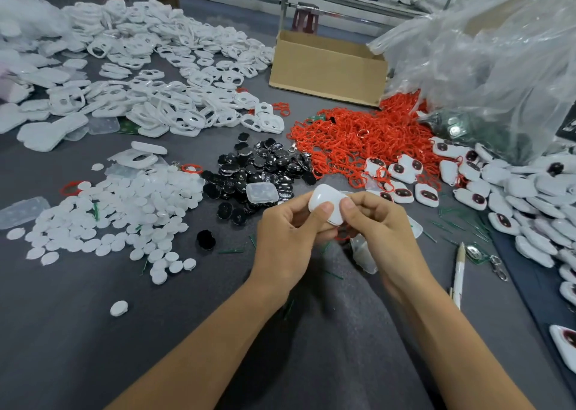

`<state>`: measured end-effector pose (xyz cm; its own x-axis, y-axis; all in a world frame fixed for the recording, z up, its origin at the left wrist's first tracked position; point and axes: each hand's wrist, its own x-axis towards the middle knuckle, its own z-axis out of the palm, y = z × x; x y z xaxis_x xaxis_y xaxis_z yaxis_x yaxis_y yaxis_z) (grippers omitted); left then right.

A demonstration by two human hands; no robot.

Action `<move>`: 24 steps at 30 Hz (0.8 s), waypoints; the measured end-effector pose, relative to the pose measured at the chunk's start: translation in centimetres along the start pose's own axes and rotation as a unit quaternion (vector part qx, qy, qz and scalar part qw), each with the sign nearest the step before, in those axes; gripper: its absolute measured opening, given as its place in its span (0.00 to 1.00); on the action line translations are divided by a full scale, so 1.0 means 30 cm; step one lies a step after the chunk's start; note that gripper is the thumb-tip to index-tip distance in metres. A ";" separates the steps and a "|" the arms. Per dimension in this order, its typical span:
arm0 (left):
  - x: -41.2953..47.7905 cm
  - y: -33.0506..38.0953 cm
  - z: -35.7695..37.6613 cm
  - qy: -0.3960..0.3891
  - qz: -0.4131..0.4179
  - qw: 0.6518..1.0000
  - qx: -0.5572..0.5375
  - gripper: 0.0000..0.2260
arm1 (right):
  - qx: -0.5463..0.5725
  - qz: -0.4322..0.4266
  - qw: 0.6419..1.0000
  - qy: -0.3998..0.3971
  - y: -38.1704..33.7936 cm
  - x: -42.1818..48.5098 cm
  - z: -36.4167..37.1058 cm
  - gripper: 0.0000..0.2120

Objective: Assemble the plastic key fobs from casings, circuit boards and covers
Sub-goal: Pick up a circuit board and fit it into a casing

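Key fob (324, 201): one smooth, glossy white plastic shell with rounded corners, held above the desk well in front of the cardboard box.
Left hand (286, 225): gripped the fob, fingers curled under it and thumb pressed on its top face.
Right hand (380, 222): pinched the fob's other side, thumb on top.
Desk (93, 331): covered in dark grey, felt-like cloth.
Cardboard box (327, 66): one, plain brown and open-topped, at the desk's far side, with metal rails behind it.
White casings (156, 76): flat frames with cut-out holes, heaped left of the box; too many to count.
White discs (124, 210): small, matte and round, spread front-left of the box; uncountable.
Black covers (258, 166): glossy, scallop-edged, piled in front of the box.
Red rings (352, 135): thin loops, tangled just in front of the box.
Finished fobs (498, 191): white with dark windows, front-right of the box.
Plastic bag (498, 51): clear and crinkled, just right of the box.
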<state>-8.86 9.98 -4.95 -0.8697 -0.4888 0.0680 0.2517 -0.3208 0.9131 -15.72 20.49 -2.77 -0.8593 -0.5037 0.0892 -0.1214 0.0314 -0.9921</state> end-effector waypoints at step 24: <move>0.016 -0.007 -0.003 0.034 -0.011 0.999 0.014 0.07 | -0.070 -0.053 0.996 -0.032 0.025 0.004 0.008 0.03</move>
<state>-9.29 9.73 -5.14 -0.8437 -0.5364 0.0214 0.2207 -0.3103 0.9247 -15.80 20.24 -3.52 -0.8047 -0.5650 0.1823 -0.2814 0.0925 -0.9551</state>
